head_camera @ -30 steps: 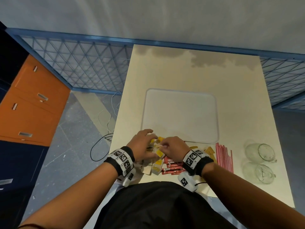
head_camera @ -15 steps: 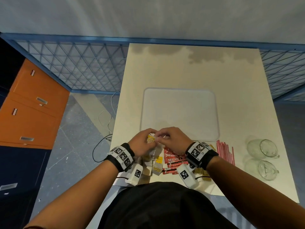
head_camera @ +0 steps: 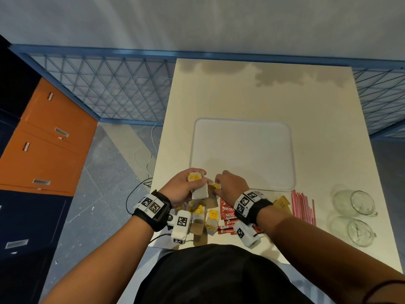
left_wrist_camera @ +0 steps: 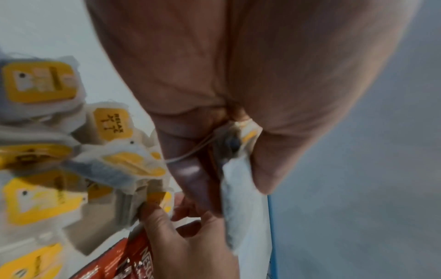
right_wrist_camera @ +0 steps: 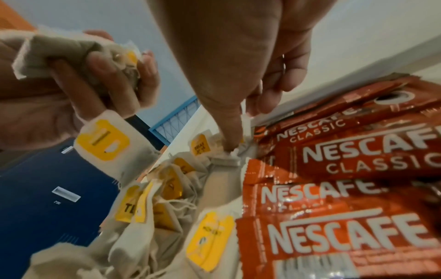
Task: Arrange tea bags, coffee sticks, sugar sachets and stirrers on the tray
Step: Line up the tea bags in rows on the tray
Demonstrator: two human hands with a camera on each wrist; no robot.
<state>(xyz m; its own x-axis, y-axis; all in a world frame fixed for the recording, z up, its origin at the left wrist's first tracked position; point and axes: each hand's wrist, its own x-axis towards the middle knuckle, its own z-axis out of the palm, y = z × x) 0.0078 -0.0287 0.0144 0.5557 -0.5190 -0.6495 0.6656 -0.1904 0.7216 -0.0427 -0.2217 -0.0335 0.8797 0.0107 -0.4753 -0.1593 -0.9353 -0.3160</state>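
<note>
My left hand (head_camera: 188, 185) grips a small bunch of tea bags (head_camera: 198, 186) with yellow tags, lifted just above the table's near edge. My right hand (head_camera: 228, 183) pinches the top of another tea bag (right_wrist_camera: 226, 156) in the loose pile of tea bags (head_camera: 203, 213) lying below both hands. Red coffee sticks (head_camera: 226, 212) lie right of that pile. Brown sugar sachets (head_camera: 282, 201) and pink stirrers (head_camera: 303, 205) lie further right. The white tray (head_camera: 243, 154) sits beyond the hands with nothing on it.
Two empty glass cups (head_camera: 352, 202) lie on their sides at the table's right edge. A blue mesh fence (head_camera: 109, 88) runs behind the table, orange drawers (head_camera: 43, 141) stand to the left, and cables (head_camera: 144, 154) trail on the floor.
Both hands have risen a little from the pile toward the tray's near edge. The left hand now holds a bunch of tea bags higher, and the right hand pinches another bag.
</note>
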